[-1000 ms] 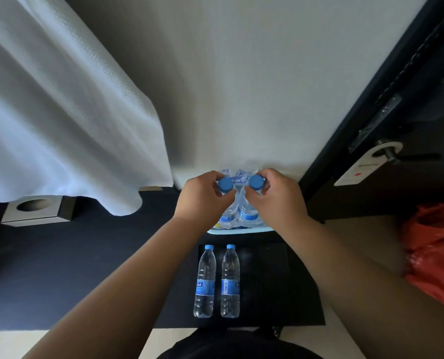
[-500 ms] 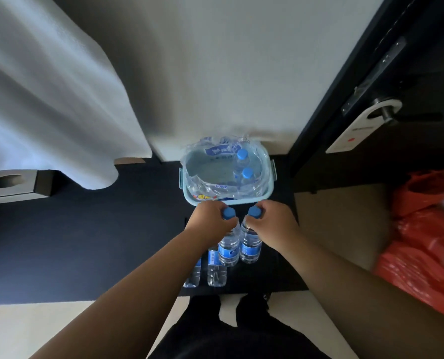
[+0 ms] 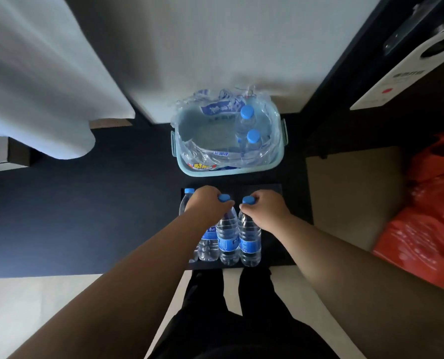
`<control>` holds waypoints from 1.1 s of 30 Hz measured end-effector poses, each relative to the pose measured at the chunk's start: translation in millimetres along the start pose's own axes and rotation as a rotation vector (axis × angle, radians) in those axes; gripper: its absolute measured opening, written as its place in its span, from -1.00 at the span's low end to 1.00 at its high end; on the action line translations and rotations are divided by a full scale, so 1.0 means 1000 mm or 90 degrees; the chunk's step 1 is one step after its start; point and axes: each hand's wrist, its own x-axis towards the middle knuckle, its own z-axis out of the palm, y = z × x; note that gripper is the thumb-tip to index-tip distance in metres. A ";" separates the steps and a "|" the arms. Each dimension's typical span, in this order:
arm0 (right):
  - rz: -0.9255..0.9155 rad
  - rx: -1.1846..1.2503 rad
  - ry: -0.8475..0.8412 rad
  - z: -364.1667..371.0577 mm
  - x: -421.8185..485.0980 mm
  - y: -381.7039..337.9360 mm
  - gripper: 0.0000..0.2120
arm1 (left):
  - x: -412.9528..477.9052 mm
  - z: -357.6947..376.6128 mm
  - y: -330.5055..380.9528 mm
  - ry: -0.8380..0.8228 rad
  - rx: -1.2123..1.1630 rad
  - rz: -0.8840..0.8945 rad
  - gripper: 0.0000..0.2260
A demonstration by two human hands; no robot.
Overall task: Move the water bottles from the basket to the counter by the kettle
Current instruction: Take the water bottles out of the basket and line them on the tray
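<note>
Item: my left grip (image 3: pixel 208 204), clenched round the neck of one water bottle (image 3: pixel 227 237), centre frame. Item: my right grip (image 3: pixel 265 211), clenched on a second bottle (image 3: pixel 249 240) just beside it. Both upright at the dark worktop (image 3: pixel 86 216). Item: two bottles (image 3: pixel 246 117) standing in the basket (image 3: pixel 226 172), above centre.

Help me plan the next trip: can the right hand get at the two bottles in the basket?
Not this instant: the right hand grips another bottle. Once free, probably yes: the two bottles stand uncovered in the basket, only loose wrap around them.
</note>
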 end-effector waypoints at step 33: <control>0.049 -0.184 -0.001 -0.005 -0.005 0.009 -0.53 | 0.010 0.001 -0.013 0.022 0.158 0.055 -0.63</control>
